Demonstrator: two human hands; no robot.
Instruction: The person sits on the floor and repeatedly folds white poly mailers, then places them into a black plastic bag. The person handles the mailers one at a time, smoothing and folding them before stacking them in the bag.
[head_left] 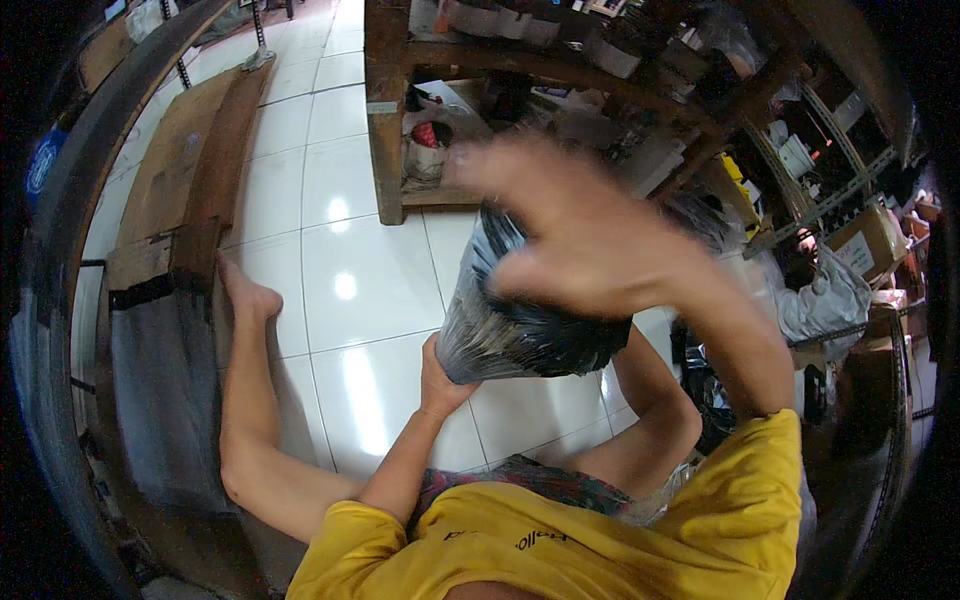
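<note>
A cone-shaped bundle [490, 335] wrapped in black and clear, wrinkled plastic is held up in front of me, its narrow end toward my body. My left hand [447, 385] is closed around that narrow end, with some fingers hidden behind the plastic. Over the wide end hangs my right hand [590, 240], blurred by motion. Its thumb stands apart from its outstretched fingers, and I see nothing between them. Whether it touches the bundle I cannot tell. What the plastic contains is hidden.
White floor tiles [365, 270] lie between my bare legs. A long cardboard box [165, 160] stands at left. Ahead is a wooden shelf [388, 150] crowded with goods. Metal racking [825, 210], cartons and a grey plastic bag [825, 300] are at right.
</note>
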